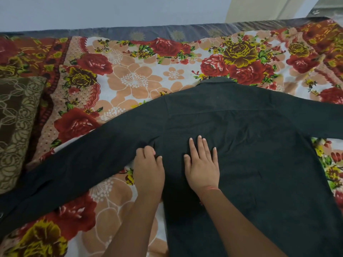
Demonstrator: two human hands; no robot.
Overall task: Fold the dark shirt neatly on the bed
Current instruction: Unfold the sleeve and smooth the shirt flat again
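Observation:
The dark shirt (pixel 250 145) lies back side up on the bed, collar pointing away from me, both long sleeves spread out to the sides. Its left sleeve (pixel 74 164) runs down toward the lower left corner. My left hand (pixel 148 167) rests at the left armpit seam, its fingers curled and pinching the fabric there. My right hand (pixel 202 164) lies flat on the shirt's back, fingers spread and pressing the cloth down. A thin red thread circles my right wrist.
A floral bedsheet (pixel 133 75) with red roses covers the bed. A brown patterned pillow (pixel 16 123) sits at the left edge. The grey mattress border (pixel 148 31) runs along the far side against a pale wall.

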